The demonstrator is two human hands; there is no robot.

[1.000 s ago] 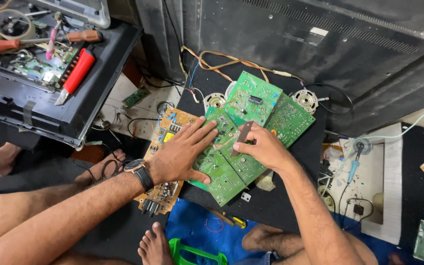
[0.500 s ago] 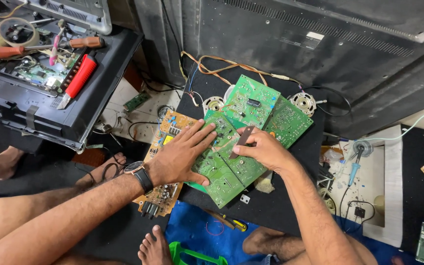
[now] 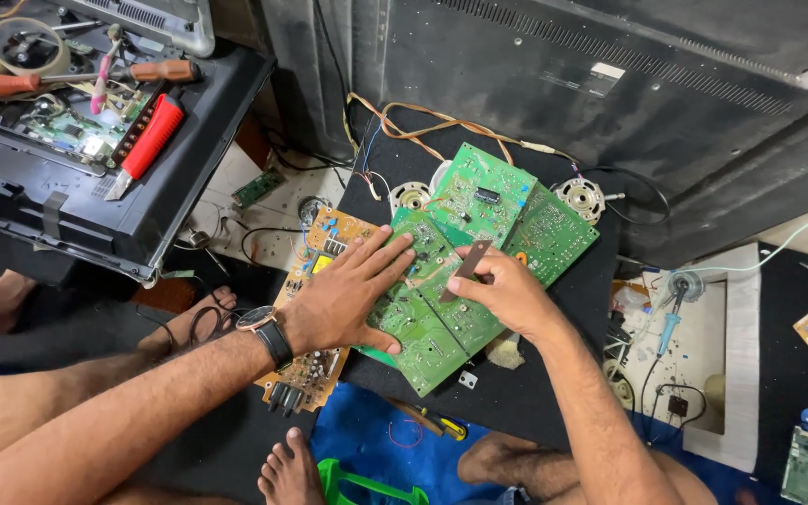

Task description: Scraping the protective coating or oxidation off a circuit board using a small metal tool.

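Long green rectangular circuit board [image 3: 432, 313]: flat, solder side up, on black mat. Thin brown flat strip [image 3: 467, 269]: tilted, resting upon it.

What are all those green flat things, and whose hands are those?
The picture comes from a camera worn on a person's head, looking down, so the two arms you see are that person's own. They sit on the floor; their bare feet show at the bottom.

The green flat things are circuit boards, the insides of electric machines. Several lie overlapping on a dark mat.

The left hand, with a wristwatch, presses flat on the boards. Under its wrist lies an orange board. The right hand holds a small flat metal strip in its fingers, its lower end against a green board.

At top left, an open black case holds tools, including a red-handled one. At right lies a blue-handled tool with a cord.
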